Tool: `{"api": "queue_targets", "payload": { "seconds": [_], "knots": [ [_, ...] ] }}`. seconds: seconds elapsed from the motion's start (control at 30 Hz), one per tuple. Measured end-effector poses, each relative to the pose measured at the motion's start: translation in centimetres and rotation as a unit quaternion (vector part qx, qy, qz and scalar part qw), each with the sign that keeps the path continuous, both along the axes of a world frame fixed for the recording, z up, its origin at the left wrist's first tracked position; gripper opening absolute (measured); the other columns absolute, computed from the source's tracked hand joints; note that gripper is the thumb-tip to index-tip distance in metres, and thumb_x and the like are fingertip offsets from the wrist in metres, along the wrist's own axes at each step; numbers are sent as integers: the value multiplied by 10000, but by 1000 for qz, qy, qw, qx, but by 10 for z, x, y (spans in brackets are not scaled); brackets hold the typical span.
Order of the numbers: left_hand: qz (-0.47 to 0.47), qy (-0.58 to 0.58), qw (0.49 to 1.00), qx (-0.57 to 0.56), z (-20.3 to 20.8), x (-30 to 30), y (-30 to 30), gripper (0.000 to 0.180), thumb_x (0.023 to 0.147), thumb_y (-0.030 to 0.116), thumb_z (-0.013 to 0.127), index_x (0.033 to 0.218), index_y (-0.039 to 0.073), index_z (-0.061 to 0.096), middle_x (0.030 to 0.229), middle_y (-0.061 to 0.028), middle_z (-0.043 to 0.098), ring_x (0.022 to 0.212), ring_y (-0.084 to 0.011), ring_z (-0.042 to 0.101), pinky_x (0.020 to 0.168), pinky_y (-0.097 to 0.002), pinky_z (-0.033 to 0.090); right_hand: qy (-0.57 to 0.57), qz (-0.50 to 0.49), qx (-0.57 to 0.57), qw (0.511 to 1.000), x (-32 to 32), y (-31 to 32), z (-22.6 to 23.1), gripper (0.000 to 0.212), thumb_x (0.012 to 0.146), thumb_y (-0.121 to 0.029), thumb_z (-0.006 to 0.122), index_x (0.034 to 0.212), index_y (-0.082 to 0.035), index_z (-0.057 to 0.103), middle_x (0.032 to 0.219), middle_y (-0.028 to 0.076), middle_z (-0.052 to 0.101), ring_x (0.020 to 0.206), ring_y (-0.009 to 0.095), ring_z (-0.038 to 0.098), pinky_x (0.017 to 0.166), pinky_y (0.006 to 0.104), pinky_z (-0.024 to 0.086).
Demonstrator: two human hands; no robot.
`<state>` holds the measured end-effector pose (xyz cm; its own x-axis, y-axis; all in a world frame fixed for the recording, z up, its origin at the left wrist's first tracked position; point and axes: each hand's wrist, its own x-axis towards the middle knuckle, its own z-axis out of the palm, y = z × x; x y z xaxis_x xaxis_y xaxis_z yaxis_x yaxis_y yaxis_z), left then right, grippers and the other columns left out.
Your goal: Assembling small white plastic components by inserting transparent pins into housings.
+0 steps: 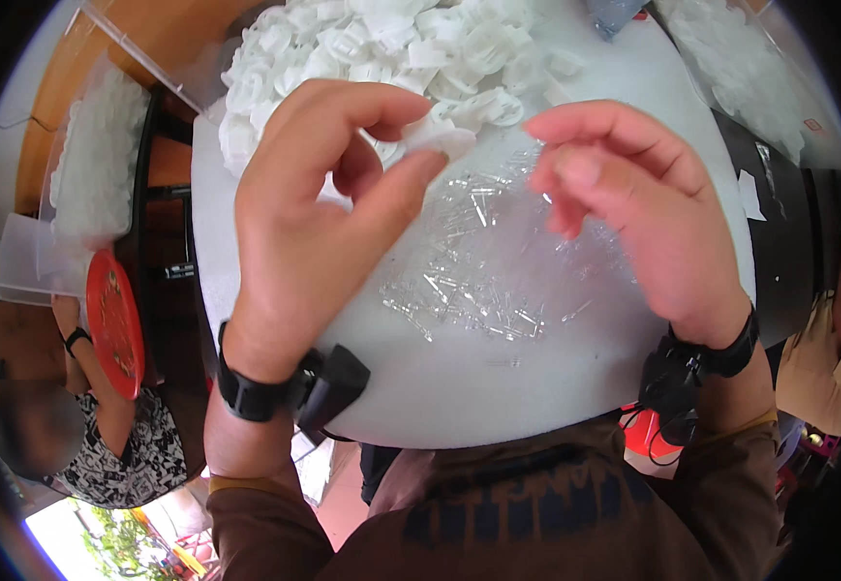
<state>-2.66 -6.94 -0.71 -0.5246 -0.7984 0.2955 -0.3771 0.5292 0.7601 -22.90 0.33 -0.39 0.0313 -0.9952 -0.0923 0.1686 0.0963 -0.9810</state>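
My left hand (pixel 319 198) pinches a small white plastic piece (pixel 451 141) between thumb and fingers, above the table. Facing it across a gap, my right hand (pixel 633 189) has its thumb and curled fingertips close together. Tiny shiny bits show at those fingertips, too small and blurred to name. Between and below both hands, small clear, shiny pin-like pieces (pixel 478 305) lie scattered on the white tabletop (pixel 420 392). A heap of white plastic pieces (pixel 372 44), some ring-shaped, rises just beyond my left hand.
Clear bags of white pieces stand at the left (pixel 101 155) and far right (pixel 735 73). Another person (pixel 115 436) sits at the left by a red tray (pixel 115 324) and a clear plastic bin (pixel 33 261). Someone in tan clothing (pixel 817 373) is at the right edge.
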Motion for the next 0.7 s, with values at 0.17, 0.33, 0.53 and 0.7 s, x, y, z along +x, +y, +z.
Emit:
{"api": "queue_targets", "payload": {
  "seconds": [0.17, 0.33, 0.53, 0.7],
  "knots": [
    [-66, 42, 974, -212, 7, -1, 12, 518, 637, -130, 663, 1109, -2, 492, 948, -71, 482, 658, -89, 477, 582, -193, 414, -116, 61, 26, 991, 9, 6, 1, 401, 846, -190, 559, 1179, 18, 476, 1023, 126, 606, 821, 177, 604, 723, 292, 472],
    [-87, 39, 956, -277, 0, -6, 9, 535, 614, -119, 682, 1101, 10, 503, 972, -94, 484, 631, -104, 502, 535, -214, 432, -161, 75, 43, 983, 10, 7, 3, 433, 849, -184, 565, 1211, 22, 446, 1065, 145, 593, 924, 207, 605, 743, 326, 490],
    [-93, 44, 960, -261, -1, -10, 7, 514, 585, -107, 694, 1061, 15, 543, 959, -111, 507, 697, -150, 540, 576, -243, 457, -178, 67, 11, 982, 12, 4, -3, 420, 833, -106, 590, 1213, 3, 449, 1084, 129, 581, 957, 191, 584, 749, 320, 498],
    [-89, 31, 947, -308, 1, -11, 7, 536, 556, -73, 720, 1055, 17, 550, 924, -116, 543, 725, -190, 555, 628, -280, 462, -198, 74, 19, 977, 12, 3, -2, 387, 827, -110, 603, 1175, -7, 470, 1079, 104, 576, 960, 167, 570, 748, 307, 496]
  ]
}}
